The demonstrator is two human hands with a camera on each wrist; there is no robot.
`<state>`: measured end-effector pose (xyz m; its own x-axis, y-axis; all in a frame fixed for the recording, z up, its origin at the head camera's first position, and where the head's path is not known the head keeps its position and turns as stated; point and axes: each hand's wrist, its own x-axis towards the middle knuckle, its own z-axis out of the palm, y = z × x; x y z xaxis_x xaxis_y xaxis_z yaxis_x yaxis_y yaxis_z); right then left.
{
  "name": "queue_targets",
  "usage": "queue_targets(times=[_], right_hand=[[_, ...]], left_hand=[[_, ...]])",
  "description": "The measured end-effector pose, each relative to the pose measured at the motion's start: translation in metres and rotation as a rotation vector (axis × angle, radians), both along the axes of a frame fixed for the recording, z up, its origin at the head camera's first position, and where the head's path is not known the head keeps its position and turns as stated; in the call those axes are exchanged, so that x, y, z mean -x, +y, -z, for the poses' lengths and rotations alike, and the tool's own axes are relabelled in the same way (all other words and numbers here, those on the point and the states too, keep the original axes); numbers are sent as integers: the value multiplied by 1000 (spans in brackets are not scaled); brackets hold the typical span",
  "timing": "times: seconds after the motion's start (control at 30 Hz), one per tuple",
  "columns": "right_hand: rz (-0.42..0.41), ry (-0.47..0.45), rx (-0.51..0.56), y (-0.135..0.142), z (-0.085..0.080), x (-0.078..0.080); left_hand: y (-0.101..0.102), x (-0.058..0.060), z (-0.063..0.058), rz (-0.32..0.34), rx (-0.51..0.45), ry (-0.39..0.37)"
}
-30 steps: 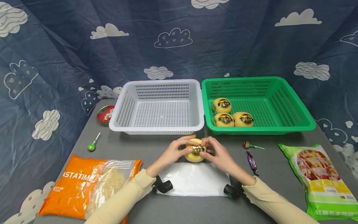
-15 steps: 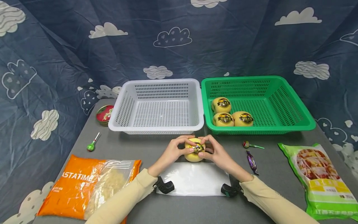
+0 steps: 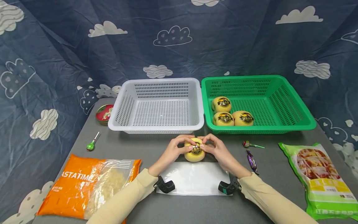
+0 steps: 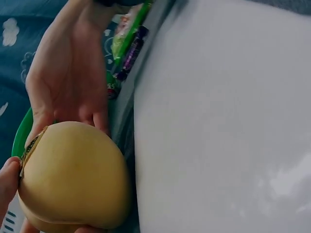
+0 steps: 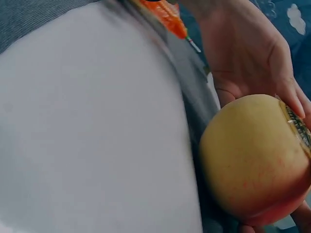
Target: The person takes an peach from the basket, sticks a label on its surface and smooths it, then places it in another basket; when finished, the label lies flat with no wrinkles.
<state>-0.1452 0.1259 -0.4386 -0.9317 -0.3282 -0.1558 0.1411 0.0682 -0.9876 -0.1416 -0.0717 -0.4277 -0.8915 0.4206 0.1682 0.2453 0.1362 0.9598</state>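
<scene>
Over the table's middle, both hands hold a yellow apple (image 3: 193, 157) bearing a black-and-gold label (image 3: 197, 151). My left hand (image 3: 174, 150) grips its left side, thumb and index finger at the label's edge. My right hand (image 3: 219, 152) is on the other side, its thumb and index fingertips together at the label's upper right. In the right wrist view the apple (image 5: 255, 155) has a red blush low down, and the label sits at its far side. Fingers underneath are mostly hidden by the fruit. A glossy white sheet (image 3: 195, 180) lies just in front of the apple.
Behind stand a white basket (image 3: 156, 128) and a green basket (image 3: 279, 128), the green one holding several labelled apples (image 3: 243, 119). Left are an orange pasta bag (image 3: 75, 183), a lollipop (image 3: 90, 146) and a round tin (image 3: 104, 113). Right are another lollipop (image 3: 246, 144), a purple candy (image 3: 252, 161) and a green food bag (image 3: 321, 177).
My right thumb has shifted up over the label to meet the index fingertip, and the right wrist has moved slightly left. The apple stays almost in place, its label turned a little.
</scene>
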Motion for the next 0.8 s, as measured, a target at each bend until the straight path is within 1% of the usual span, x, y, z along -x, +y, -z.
queue_targets(times=[0.03,0.13,0.23,0.3,0.37,0.43,0.5,0.57,0.63,0.73,0.8], right_hand=[[-6,-19,22,1,0,1],[-47,-51,68,6,2,3],[-80,-66,69,7,2,3],[-87,-28,6,4,0,0],[-68,38,-103,-2,-1,-3],[-42,116,-207,-7,-1,-6],[-22,174,-262,-9,-1,-7],[-32,187,-218,-8,-1,-6],[-66,167,-131,-4,0,-4],[-118,89,8,3,2,-1],[-141,51,55,8,3,2]], left_hand=[[0,1,3,-3,17,1],[0,5,12,0,109,16],[-1,6,15,19,193,32],[-2,7,15,35,245,55],[-3,8,15,61,270,77],[-4,9,15,89,273,90],[-5,10,14,109,246,88],[-5,10,12,122,207,74],[-5,7,4,124,175,45],[-4,2,-8,113,115,-34],[-3,-2,-15,89,84,-82]])
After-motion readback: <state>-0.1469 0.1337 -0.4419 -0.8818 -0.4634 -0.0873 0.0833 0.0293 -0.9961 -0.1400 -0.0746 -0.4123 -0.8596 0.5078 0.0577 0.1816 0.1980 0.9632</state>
